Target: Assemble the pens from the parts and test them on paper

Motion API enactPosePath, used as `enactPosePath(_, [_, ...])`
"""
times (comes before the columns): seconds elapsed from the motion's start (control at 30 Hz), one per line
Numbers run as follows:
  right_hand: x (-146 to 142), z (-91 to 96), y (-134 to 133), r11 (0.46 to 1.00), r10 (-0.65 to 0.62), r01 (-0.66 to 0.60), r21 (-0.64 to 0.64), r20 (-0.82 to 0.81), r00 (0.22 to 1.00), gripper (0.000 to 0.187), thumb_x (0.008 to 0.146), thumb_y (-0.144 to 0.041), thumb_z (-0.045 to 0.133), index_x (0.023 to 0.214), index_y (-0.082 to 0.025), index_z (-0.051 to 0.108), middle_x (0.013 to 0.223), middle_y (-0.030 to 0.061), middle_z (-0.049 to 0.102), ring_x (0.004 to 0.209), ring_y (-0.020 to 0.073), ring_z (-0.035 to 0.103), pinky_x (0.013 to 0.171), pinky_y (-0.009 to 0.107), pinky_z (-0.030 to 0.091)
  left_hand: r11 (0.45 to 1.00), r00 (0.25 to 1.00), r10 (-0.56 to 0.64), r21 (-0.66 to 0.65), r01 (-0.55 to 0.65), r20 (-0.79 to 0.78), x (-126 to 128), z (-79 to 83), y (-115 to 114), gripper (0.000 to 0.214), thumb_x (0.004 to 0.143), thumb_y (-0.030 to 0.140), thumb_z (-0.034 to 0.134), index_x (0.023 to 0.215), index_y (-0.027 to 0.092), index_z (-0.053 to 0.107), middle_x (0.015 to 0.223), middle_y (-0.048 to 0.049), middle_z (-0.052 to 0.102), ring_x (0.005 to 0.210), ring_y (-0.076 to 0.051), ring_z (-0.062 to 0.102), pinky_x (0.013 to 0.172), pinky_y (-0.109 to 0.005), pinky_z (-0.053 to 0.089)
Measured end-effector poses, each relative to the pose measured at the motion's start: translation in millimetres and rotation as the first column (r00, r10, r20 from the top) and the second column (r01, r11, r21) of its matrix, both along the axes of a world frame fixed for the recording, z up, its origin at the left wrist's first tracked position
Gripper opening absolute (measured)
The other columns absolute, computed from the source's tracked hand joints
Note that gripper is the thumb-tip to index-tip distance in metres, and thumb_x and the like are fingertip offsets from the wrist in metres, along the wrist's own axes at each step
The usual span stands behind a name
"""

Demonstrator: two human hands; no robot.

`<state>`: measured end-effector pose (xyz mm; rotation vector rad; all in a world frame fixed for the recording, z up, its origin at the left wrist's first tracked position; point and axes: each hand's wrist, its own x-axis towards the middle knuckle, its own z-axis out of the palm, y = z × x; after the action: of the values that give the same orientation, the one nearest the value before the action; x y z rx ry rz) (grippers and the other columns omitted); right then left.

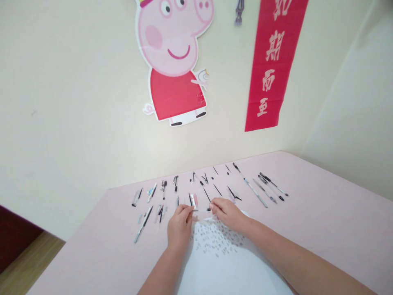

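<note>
My left hand [180, 226] is closed, its thumb and finger pinching a thin grey pen part [195, 210] that points toward the right. My right hand [229, 214] is also closed in a pinch; whatever lies between its fingertips is too small to make out. Just left of those fingertips shows a small black piece [208, 209], and I cannot tell whether it is held or lies on the table. Beyond the hands lie a dark thin refill [206, 195] and a pink-and-white piece [195, 200]. The hands are close together but apart.
Pens and pen parts lie in rows on the pink table [101, 241]. Pens [272, 188] rest at the right, a long pen [143, 224] at the left. A white shirt [221, 262] with grey marks fills the near side. A wall [92, 102] stands behind.
</note>
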<state>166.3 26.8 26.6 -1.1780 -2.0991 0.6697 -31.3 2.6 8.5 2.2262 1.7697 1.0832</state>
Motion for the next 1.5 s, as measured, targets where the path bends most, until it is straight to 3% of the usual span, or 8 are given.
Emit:
enactPosePath(0.1, [-0.5,-0.7,-0.9,0.999,-0.023,0.022,0.024,0.036,0.999,0.007,0.079,-0.019,0.048,0.076,-0.018,0.054,0.069,0.0001,0.056,0.062,0.0125,0.049,0.057,0.022,0.034,1.000,1.000,0.007,-0.003,-0.007,0.003,0.1,1.0,-0.1,0.024,0.083,0.017,0.045,0.093,0.023,0.067,0.089,-0.0014,0.063,0.073,-0.015,0.062,0.067,-0.027,0.048])
enactPosePath(0.17, [-1.0,-1.4,-1.3,0.999,-0.016,0.014,0.029,0.053,0.998,0.005,0.078,-0.017,0.049,0.076,-0.018,0.053,0.069,0.0000,0.055,0.062,0.0123,0.048,0.057,0.022,0.033,1.000,1.000,0.006,0.002,-0.006,0.005,0.0,1.1,0.2,0.024,0.083,0.018,0.045,0.093,0.023,0.067,0.089,-0.0016,0.063,0.073,-0.015,0.062,0.067,-0.026,0.049])
enactPosePath(0.83, [-1.2,-0.7,-0.1,0.999,0.039,-0.041,0.010,0.093,0.995,0.032,0.090,-0.026,0.035,0.061,-0.017,0.047,0.057,-0.0012,0.048,0.057,0.0119,0.045,0.056,0.023,0.029,1.000,0.999,-0.020,0.007,0.019,0.043,1.3,2.3,-1.1,0.024,0.083,0.018,0.044,0.092,0.022,0.066,0.088,-0.0016,0.062,0.074,-0.015,0.061,0.069,-0.028,0.049])
enactPosePath(1.13, [0.6,1.8,-2.1,1.000,0.016,-0.017,0.017,0.053,0.998,0.007,0.081,-0.019,0.046,0.078,-0.018,0.053,0.072,0.0012,0.056,0.066,0.0135,0.048,0.060,0.023,0.034,1.000,0.999,-0.002,-0.012,0.003,0.032,-0.3,-0.3,0.7,0.024,0.082,0.018,0.046,0.093,0.023,0.066,0.089,-0.0009,0.063,0.073,-0.014,0.062,0.068,-0.027,0.049])
enactPosePath(1.5, [-1.8,1.8,-0.3,0.998,0.056,-0.060,0.031,0.116,0.992,0.027,0.089,-0.022,0.038,0.064,-0.017,0.048,0.060,-0.0014,0.047,0.059,0.0119,0.044,0.056,0.023,0.029,1.000,1.000,-0.019,0.010,0.019,0.016,0.1,0.2,-0.5,0.025,0.083,0.017,0.044,0.093,0.022,0.066,0.089,-0.0014,0.063,0.072,-0.014,0.061,0.066,-0.027,0.048])
